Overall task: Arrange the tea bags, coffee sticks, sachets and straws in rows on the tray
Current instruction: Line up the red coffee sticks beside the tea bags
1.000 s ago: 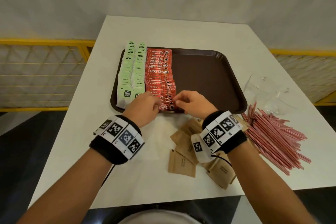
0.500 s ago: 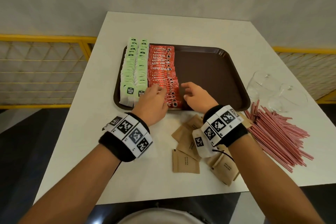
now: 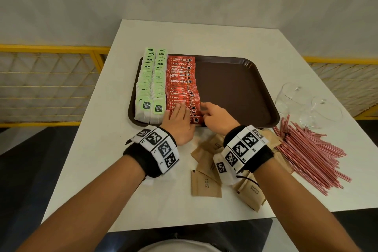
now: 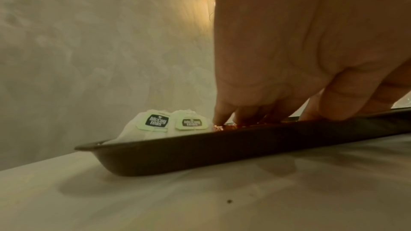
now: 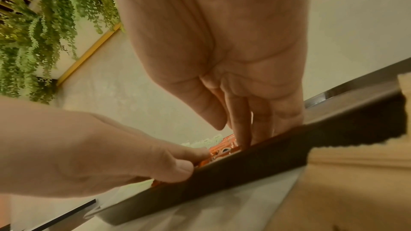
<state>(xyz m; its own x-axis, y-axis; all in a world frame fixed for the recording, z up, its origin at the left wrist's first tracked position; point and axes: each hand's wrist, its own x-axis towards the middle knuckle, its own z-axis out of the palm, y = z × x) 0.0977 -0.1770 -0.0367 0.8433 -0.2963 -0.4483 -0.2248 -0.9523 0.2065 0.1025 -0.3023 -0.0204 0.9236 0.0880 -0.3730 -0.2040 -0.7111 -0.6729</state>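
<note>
- On the tray (image 3: 235, 88), both hands lie flat, fingers extended: left hand (image 3: 178, 118) atop the coffee sticks (image 3: 181, 86), right hand (image 3: 216, 115) at their ends
- Best to press lightly, squaring sticks beside the tea bags (image 3: 151, 84)

Black wristbands (image 3: 248, 149) with white square-code tags

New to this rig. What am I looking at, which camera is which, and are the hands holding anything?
No robot: a person with a camera on the head and one on each wrist. The head view looks down on a white table with a dark brown plastic tray. On the tray lie green-tagged tea bags and red coffee sticks in rows. Brown paper sugar sachets and red-striped straws wait on the table. The left hand and right hand press straight fingers on the sticks; neither grips anything.
</note>
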